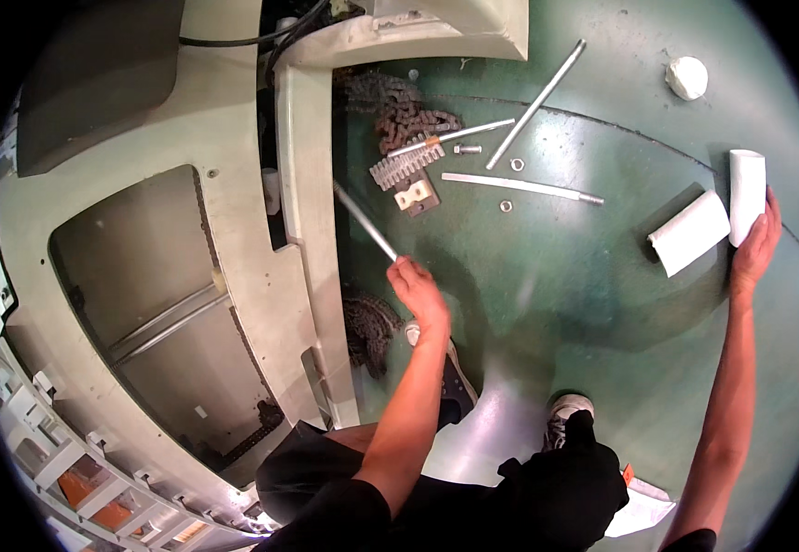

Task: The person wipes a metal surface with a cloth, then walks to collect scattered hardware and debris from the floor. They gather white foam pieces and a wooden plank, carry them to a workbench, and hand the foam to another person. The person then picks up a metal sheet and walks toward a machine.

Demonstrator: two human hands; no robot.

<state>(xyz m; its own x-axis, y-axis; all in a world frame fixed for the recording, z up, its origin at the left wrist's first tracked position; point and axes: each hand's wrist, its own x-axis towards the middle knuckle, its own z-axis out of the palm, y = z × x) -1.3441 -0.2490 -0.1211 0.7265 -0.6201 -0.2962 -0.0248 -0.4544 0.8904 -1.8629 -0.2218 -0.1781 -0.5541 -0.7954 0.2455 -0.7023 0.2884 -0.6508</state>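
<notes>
Cream machine panel [234, 221] filled the left. Left hand [418, 293] was clamped on a thin metal rod [363, 221] running toward 11 o'clock: stiff, light, probably slick, best held near its end. Chain [409, 115] and loose rods lay at 12. Right hand [757, 247] rested fingers-apart against a white roll [747, 193] at 3.

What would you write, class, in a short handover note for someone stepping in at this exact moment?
Left hand: grip shut on a thin metal rod angled toward the machine frame.
Right hand: fingers on a white tube, beside a second white tube; grip unclear.
On the green floor: chain, two more rods, bolt, washers, white bracket.
Done: parts laid out.
Left: rod in hand not set down; the loose parts lie unused.
</notes>
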